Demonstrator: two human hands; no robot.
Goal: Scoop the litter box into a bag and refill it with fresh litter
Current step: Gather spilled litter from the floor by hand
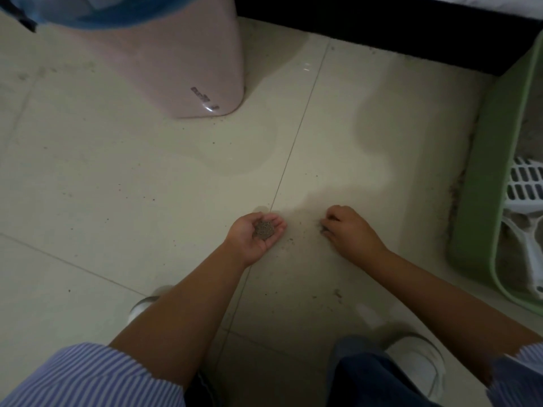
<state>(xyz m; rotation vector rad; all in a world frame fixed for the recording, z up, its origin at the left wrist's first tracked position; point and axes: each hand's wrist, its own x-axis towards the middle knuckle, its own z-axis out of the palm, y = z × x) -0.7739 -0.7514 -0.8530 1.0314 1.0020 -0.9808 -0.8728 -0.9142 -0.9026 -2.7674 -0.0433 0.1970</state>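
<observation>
My left hand (255, 237) is cupped palm up just above the floor, holding a small pile of grey litter (264, 230). My right hand (348, 230) rests knuckles up on the tile a little to the right, fingers pinched on spilled litter grains (324, 229). The green litter box (487, 177) stands at the right edge, with a white slotted scoop (526, 183) lying inside it. A pink bin lined with a blue bag (97, 10) stands at the top left.
Loose grains dot the beige tiled floor (117, 186), with more along the box's left side. The pink bin (191, 69) is far left of my hands. A dark furniture base (382, 27) runs along the top. My white shoes (417, 356) are below.
</observation>
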